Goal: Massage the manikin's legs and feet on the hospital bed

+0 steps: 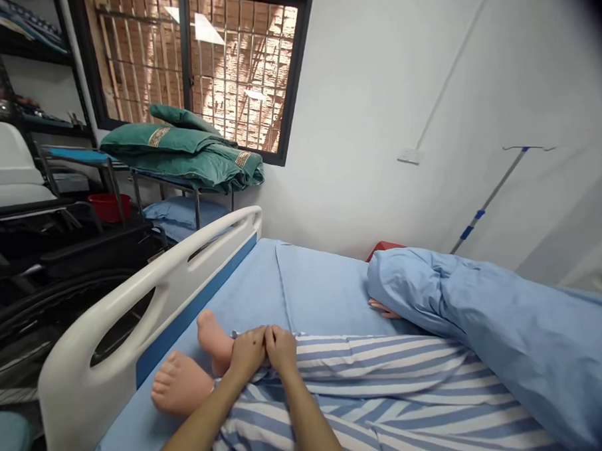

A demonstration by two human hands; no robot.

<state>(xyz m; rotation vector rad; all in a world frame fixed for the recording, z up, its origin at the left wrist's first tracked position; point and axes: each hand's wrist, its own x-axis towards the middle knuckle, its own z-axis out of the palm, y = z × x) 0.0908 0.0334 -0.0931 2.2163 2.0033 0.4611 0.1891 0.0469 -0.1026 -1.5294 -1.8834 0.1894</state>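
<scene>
A nursing manikin in blue-and-white striped trousers [375, 362] lies on the bed, its bare far foot [215, 341] and near foot [180, 383] close to the footboard. My left hand [248, 353] lies over the far leg just above the ankle, its fingers curled down over the far side. Right beside it, my right hand [280, 349] is closed around the same lower leg through the striped cloth. The fingertips of both hands are hidden behind the leg. My forearms cross above the near leg, which rests on the sheet.
A white footboard [151, 292] borders the bed on the left, with a black wheelchair [54, 268] beyond. A folded blue quilt [477, 313] covers the manikin's upper part, and a hand [384, 309] shows below its edge. Green bedding [184, 150] is stacked under the window. An IV pole [486, 200] stands behind.
</scene>
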